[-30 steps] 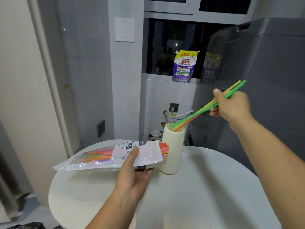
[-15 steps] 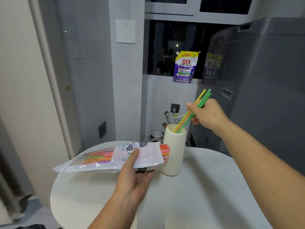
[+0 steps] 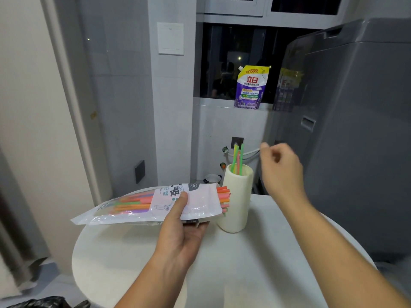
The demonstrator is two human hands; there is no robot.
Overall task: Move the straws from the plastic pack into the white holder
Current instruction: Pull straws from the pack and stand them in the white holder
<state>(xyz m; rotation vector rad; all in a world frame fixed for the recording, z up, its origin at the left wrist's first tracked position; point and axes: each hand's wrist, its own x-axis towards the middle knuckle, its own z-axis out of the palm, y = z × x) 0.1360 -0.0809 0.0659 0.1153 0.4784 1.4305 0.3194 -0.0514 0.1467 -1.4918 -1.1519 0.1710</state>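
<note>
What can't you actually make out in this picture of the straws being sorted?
Head view:
- Straw count in the plastic pack: its printed label and the left hand cover most.
- Lower ends of the straws in the white holder: behind its opaque wall.
- Small print on the purple pouch: too small.

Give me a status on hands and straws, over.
Left hand grips plastic pack, mostly full. Right hand empty, beside white holder; a few straws stand in it. Nothing blocks its mouth.
</note>
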